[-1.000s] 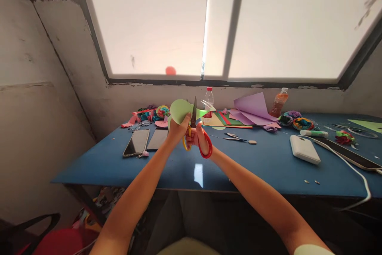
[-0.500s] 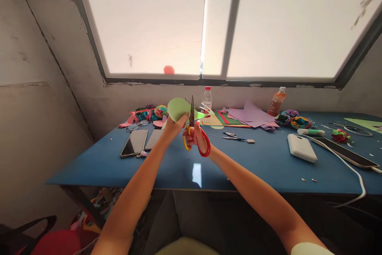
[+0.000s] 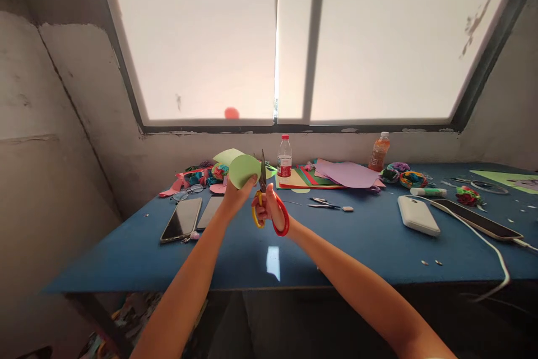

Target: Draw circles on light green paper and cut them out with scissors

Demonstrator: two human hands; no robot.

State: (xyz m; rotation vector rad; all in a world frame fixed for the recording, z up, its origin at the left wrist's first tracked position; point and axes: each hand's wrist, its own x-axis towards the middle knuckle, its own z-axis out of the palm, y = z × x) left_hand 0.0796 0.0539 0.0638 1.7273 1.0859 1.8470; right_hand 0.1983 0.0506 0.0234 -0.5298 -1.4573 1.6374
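My left hand (image 3: 239, 195) is closed on a light green sheet of paper (image 3: 244, 171), thumb on its near face. The sheet has a rounded edge and a paler part spreads behind it to the left. In my right hand (image 3: 269, 208) are scissors (image 3: 263, 174) with one yellow and one red handle loop. Their blades point upward, slightly apart, right beside the paper's right edge. A narrow green strip shows just right of the blades. Both hands are held above the blue table (image 3: 239, 258).
A water bottle (image 3: 284, 158) stands behind the hands, with coloured paper (image 3: 344, 173) to its right. Phones (image 3: 181, 220) and glasses (image 3: 187, 192) lie left. Drawing compasses (image 3: 323, 204), a white power bank (image 3: 418, 215), its cable and paper flowers (image 3: 414, 180) are right.
The green paper has turned in my left hand, showing a rounder face and a pale part behind it. The scissors stay beside its right edge. The camera view has shifted slightly.
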